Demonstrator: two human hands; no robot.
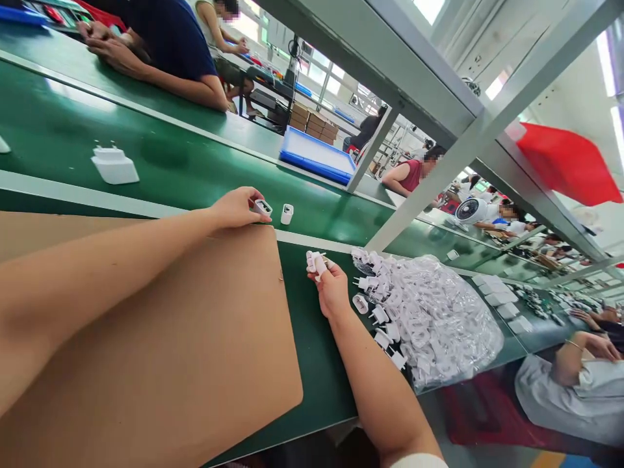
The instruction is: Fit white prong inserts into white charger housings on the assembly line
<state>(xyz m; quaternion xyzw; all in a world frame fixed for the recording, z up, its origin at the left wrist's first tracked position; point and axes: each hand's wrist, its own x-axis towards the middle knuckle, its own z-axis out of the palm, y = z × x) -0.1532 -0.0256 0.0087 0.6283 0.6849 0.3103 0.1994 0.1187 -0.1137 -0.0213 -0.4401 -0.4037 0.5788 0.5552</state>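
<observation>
My left hand (236, 208) reaches over a cardboard sheet to the green belt, its fingers closed on a white charger housing (263, 208) whose open end shows. Just right of it, a second white charger housing (287, 214) stands apart on the belt. My right hand (334, 289) is raised over the green table, closed around a white plug piece (316, 262) with thin pins; whether it holds more than one is unclear. Close by on the right lie several loose plug pieces (379, 315), beside a clear plastic bag (453, 312) heaped with more of them.
The brown cardboard sheet (234, 338) covers the left of the table. A white charger (114, 164) lies farther left on the belt (195, 159). A slanting metal post (419, 185) rises behind the bag. A blue tray (316, 156) and co-workers are across; another person sits at right.
</observation>
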